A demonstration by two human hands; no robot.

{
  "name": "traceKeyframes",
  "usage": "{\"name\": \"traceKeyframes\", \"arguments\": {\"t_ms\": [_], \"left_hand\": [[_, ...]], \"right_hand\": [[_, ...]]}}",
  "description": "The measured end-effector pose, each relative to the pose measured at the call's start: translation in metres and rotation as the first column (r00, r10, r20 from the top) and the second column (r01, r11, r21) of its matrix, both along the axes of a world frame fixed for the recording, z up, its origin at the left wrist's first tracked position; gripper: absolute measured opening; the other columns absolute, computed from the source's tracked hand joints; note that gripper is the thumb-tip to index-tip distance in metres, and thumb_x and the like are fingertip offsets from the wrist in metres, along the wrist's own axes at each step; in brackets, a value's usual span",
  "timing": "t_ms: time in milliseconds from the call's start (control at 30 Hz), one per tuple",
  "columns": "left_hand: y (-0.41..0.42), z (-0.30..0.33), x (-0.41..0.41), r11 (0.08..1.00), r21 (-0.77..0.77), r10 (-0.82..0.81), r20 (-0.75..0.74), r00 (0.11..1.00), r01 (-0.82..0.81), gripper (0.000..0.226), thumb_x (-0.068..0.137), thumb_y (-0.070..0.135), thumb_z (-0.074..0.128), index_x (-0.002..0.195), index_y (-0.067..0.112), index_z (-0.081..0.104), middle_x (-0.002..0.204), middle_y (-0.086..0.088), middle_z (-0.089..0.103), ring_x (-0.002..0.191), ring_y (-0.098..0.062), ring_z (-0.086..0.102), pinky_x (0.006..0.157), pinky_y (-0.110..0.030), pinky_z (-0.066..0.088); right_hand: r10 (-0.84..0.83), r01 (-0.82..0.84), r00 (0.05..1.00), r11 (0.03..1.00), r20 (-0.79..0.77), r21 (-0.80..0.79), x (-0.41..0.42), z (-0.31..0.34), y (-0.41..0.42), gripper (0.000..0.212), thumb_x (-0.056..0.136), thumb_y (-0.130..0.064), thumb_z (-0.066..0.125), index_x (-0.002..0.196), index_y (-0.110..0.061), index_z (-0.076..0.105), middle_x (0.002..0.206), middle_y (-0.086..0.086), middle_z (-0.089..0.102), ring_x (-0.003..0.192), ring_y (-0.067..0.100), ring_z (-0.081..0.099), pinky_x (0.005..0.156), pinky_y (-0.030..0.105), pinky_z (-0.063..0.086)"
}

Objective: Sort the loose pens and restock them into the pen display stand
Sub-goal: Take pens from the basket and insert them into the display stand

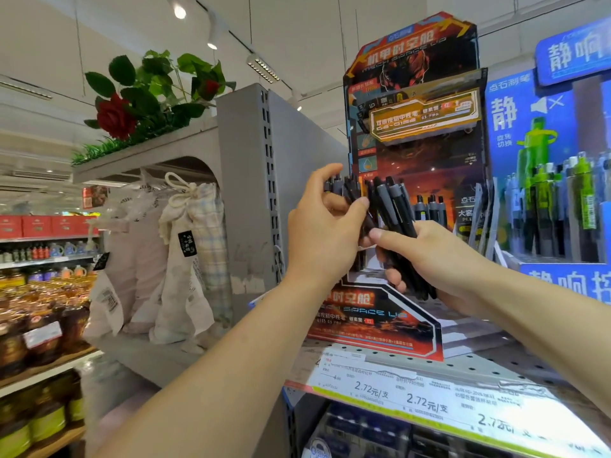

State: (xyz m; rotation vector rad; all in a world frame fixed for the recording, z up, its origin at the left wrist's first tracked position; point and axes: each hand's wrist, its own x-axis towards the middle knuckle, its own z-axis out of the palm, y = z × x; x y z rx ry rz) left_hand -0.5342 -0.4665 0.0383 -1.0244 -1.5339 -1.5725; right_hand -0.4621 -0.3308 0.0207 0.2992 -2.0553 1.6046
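Note:
A bunch of black pens with grey tops (395, 209) is held up in front of the red and black cardboard pen display stand (413, 104) on a store shelf. My right hand (439, 259) grips the bunch around its lower half, thumb across the front. My left hand (325, 229) pinches a few of the pens at the left side of the bunch, fingers behind them and thumb in front. Several more black pens (429, 206) stand in the stand's right compartment behind my hands.
A blue display with green and black pens (555, 200) stands to the right. The perforated shelf (463, 365) carries price labels (426, 401) on its front edge. A grey upright panel (251, 180), hanging cloth bags (185, 252) and bottle shelves (36, 312) lie left.

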Motion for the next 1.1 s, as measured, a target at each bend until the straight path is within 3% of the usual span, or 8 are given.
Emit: {"name": "traceKeyframes", "arguments": {"t_ms": [100,233,367,467,567,733,900,1100], "left_hand": [[-0.002,0.001,0.0,0.993,0.103,-0.063,0.03,0.998,0.06,0.042,0.093,0.025,0.067,0.126,0.043,0.048,0.071,0.008,0.068,0.072,-0.003,0.069,0.073,-0.022,0.056],[-0.021,0.02,-0.01,0.924,0.352,-0.18,0.057,0.982,0.149,0.03,0.096,0.014,0.063,0.114,0.035,0.053,0.08,0.003,0.07,0.081,-0.013,0.074,0.064,-0.026,0.06],[-0.037,0.023,-0.019,0.976,0.205,0.094,-0.112,0.989,-0.07,0.027,0.094,0.022,0.066,0.11,0.04,0.055,0.098,0.008,0.067,0.088,-0.013,0.071,0.074,-0.04,0.062],[-0.035,0.019,-0.014,0.979,0.137,0.178,-0.232,0.956,-0.149,0.027,0.092,0.025,0.068,0.108,0.041,0.053,0.095,0.016,0.065,0.083,-0.003,0.069,0.071,-0.035,0.062],[-0.034,0.017,-0.012,0.981,0.12,0.18,-0.298,0.938,-0.15,0.025,0.092,0.024,0.068,0.107,0.039,0.056,0.092,0.018,0.063,0.079,-0.003,0.068,0.067,-0.034,0.062],[-0.037,0.017,-0.009,0.976,0.116,0.212,-0.346,0.914,-0.182,0.021,0.093,0.025,0.069,0.11,0.034,0.063,0.089,0.025,0.06,0.08,-0.002,0.067,0.064,-0.033,0.061],[-0.045,0.028,-0.006,0.977,0.127,0.205,-0.363,0.909,-0.169,0.021,0.09,0.025,0.07,0.111,0.03,0.071,0.083,0.029,0.06,0.077,0.004,0.065,0.065,-0.014,0.053],[-0.041,0.035,-0.003,0.978,0.086,0.207,-0.35,0.914,-0.189,0.022,0.092,0.026,0.069,0.112,0.034,0.07,0.081,0.029,0.06,0.077,0.009,0.063,0.063,-0.016,0.055]], "right_hand": [[0.01,-0.01,1.0,1.0,-0.003,0.003,-0.005,0.002,-0.002,0.034,0.097,-0.04,0.064,0.095,-0.008,0.074,0.065,0.001,0.06,0.046,0.014,0.049,0.042,0.023,0.041],[-0.073,0.071,0.997,0.995,0.013,0.075,-0.01,0.002,0.004,0.037,0.1,-0.042,0.059,0.097,-0.007,0.073,0.059,0.0,0.052,0.043,0.013,0.038,0.04,0.023,0.034],[-0.171,0.171,0.985,0.985,0.001,0.015,-0.016,0.005,0.006,0.042,0.093,-0.051,0.066,0.094,-0.009,0.061,0.059,-0.002,0.046,0.044,0.013,0.035,0.04,0.024,0.032],[-0.14,0.14,0.99,0.99,0.033,-0.016,-0.019,0.005,0.002,0.049,0.091,-0.064,0.058,0.106,-0.017,0.061,0.059,-0.003,0.047,0.045,0.013,0.036,0.04,0.025,0.033],[-0.107,0.109,0.993,0.994,0.045,-0.028,-0.02,0.005,0.001,0.039,0.098,-0.062,0.048,0.116,-0.032,0.065,0.058,-0.002,0.048,0.044,0.013,0.036,0.04,0.025,0.032],[-0.137,0.137,0.99,0.99,0.029,-0.011,-0.024,0.004,0.003,0.034,0.1,-0.056,0.049,0.115,-0.03,0.066,0.056,-0.004,0.048,0.042,0.012,0.038,0.039,0.025,0.033],[-0.104,0.105,0.993,0.994,0.052,-0.014,-0.023,0.004,0.004,0.035,0.1,-0.057,0.049,0.116,-0.03,0.066,0.057,-0.004,0.05,0.043,0.012,0.038,0.039,0.024,0.032],[-0.089,0.091,0.994,0.996,0.064,-0.021,-0.023,0.005,0.003,0.035,0.1,-0.056,0.05,0.121,-0.032,0.064,0.06,-0.001,0.052,0.044,0.012,0.038,0.04,0.025,0.032]]}}
